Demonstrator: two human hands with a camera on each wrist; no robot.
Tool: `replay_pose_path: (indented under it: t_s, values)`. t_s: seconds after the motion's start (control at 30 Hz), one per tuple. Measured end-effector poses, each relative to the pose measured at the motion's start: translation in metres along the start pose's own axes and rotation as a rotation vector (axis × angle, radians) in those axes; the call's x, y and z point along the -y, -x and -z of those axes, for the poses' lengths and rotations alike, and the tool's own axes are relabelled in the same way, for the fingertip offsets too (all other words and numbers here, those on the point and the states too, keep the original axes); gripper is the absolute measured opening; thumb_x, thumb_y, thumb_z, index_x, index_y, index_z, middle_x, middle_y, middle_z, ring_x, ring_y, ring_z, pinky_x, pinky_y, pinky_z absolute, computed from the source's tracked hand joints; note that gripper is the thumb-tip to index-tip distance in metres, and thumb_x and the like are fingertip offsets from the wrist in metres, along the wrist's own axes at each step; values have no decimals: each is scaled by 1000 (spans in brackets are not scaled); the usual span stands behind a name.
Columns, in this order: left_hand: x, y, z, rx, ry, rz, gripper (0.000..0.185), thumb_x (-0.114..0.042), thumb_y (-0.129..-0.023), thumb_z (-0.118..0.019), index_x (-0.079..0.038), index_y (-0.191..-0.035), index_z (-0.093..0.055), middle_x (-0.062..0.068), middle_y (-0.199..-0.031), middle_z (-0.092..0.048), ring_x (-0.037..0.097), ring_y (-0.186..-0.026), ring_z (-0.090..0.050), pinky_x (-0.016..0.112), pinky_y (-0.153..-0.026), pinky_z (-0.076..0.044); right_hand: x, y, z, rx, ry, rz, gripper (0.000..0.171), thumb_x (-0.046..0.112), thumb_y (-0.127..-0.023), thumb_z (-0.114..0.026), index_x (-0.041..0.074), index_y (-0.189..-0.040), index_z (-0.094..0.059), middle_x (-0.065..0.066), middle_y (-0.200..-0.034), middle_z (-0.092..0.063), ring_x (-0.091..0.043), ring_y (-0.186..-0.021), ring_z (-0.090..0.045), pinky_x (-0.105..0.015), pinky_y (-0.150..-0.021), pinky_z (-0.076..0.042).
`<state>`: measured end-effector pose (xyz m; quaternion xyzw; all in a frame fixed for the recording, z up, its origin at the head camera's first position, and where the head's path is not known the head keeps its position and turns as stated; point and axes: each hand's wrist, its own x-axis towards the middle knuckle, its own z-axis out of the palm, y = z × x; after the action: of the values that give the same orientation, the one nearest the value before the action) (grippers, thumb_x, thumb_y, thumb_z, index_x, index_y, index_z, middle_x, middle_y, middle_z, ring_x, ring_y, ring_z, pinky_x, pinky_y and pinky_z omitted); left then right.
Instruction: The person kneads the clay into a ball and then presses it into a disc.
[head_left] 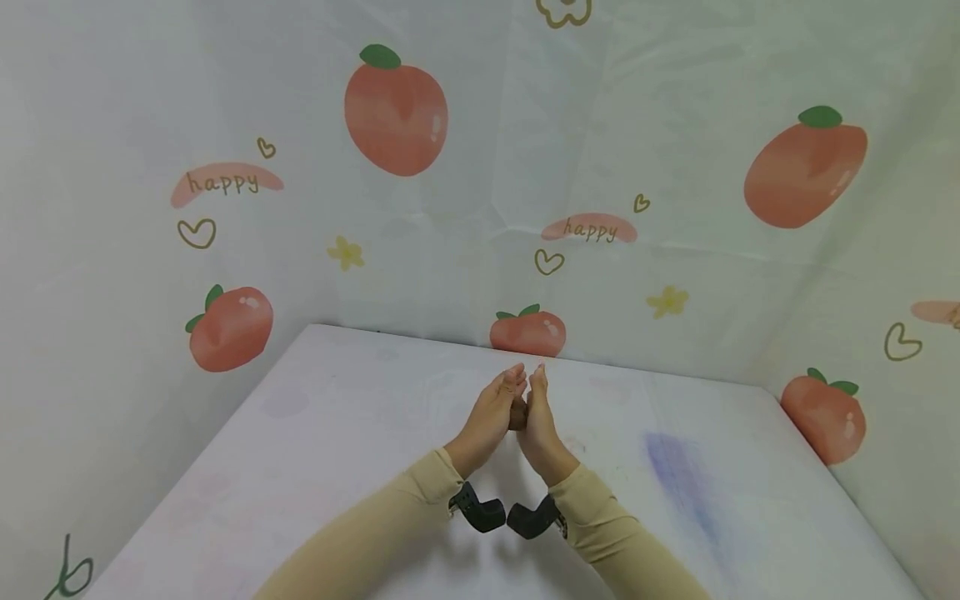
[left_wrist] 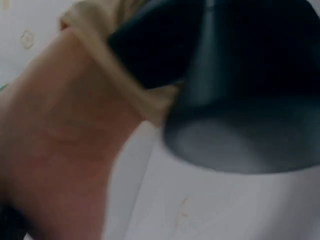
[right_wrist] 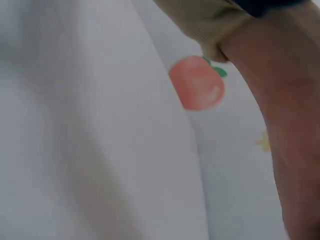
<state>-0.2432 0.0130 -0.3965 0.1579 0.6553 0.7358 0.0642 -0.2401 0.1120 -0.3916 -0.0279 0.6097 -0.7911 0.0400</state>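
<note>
1. I see my left hand point(head_left: 495, 412) and right hand point(head_left: 538, 417) pressed together palm to palm over the middle of the white table point(head_left: 315, 450), toward its far edge.
2. A small brown object point(head_left: 517, 414) shows in the gap between the palms; both hands clasp it with straight fingers, fingertips touching at the top.
3. I cannot tell what the brown object is; most of it is hidden.
4. Both arms wear beige sleeves point(head_left: 390, 517), each with a black wrist mount point(head_left: 477, 510) just near of the hands.
5. A cloth printed with peaches point(head_left: 396, 112) hangs behind the table.
6. Both wrist views are blurred, showing only skin, sleeve and cloth.
</note>
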Motion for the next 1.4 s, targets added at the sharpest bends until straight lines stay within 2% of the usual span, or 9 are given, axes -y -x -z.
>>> replay_pose_path:
  t_s: [0.27, 0.43, 0.53, 0.63, 0.8, 0.87, 1.03, 1.2, 1.4]
  values:
    - [9, 10, -9, -22, -210, -51, 57, -39, -107, -20, -3, -151, -29, 20, -154, -29, 32, -145, -23, 53, -118, -19, -3, 2, 0, -34, 55, 140, 61, 46, -104, -15, 27, -155, 12, -5, -163, 13, -28, -147, 19, -62, -116, 0]
    - [3, 12, -15, 1, -208, -90, 54, -32, -108, -23, -1, -152, -24, 13, -160, -21, 28, -149, -12, 48, -121, -12, -7, -3, 1, -45, 118, 45, 63, 44, -105, -17, 15, -156, 5, -9, -163, 7, -28, -150, 7, -52, -120, 0]
    - [8, 5, -11, -43, -231, -38, 54, -33, -108, -22, -3, -153, -22, 12, -161, -18, 27, -150, -8, 48, -121, -9, -7, 1, -1, -37, 115, -46, 66, 45, -105, -18, 7, -156, -1, -16, -161, -13, -23, -136, -37, -40, -114, -29]
    - [18, -3, -4, -61, -245, 65, 57, -39, -107, -17, -8, -155, -18, 12, -162, -12, 29, -150, -3, 51, -121, -6, 0, 4, -1, -23, 115, -54, 67, 50, -104, -19, 12, -157, -4, -20, -159, -15, -11, -104, -54, -35, -100, -38]
    - [22, -5, -3, 8, -212, 139, 59, -44, -106, -13, -11, -156, -15, 13, -163, -6, 31, -150, 0, 55, -120, -3, 4, -4, 7, 18, 111, 17, 61, 49, -103, -18, 24, -157, -3, -18, -161, 10, -19, -143, -28, -52, -116, -16]
    - [19, -4, -6, 38, -193, 111, 59, -41, -107, -17, -7, -155, -15, 14, -162, -6, 31, -150, 0, 54, -120, -3, 2, -9, 11, 1, 125, 29, 60, 48, -104, -20, 24, -157, -4, -13, -162, 14, -25, -149, 9, -58, -117, 0]
    - [10, -3, -10, 80, -164, 74, 60, -36, -107, -22, 0, -154, -11, 12, -162, -8, 27, -150, -2, 49, -121, -6, -6, -18, 17, -72, 177, -19, 65, 51, -103, -21, 16, -157, -8, -14, -163, 0, -30, -148, -4, -55, -118, -4]
    - [12, -8, -2, 3, -163, 110, 62, -44, -106, -24, -8, -155, -12, 4, -163, -7, 24, -150, -3, 50, -121, -6, -8, -6, 6, -3, 209, -124, 70, 51, -104, -20, 5, -155, -13, -18, -161, -9, -36, -147, -14, -60, -117, -10]
    - [19, -9, 0, -20, -191, 108, 62, -43, -106, -23, -8, -156, -9, 7, -163, -3, 28, -150, 1, 53, -120, -3, 6, 2, 1, 57, 41, -8, 67, 48, -104, -18, 12, -156, 2, -14, -162, 11, -37, -148, 8, -57, -119, -2]
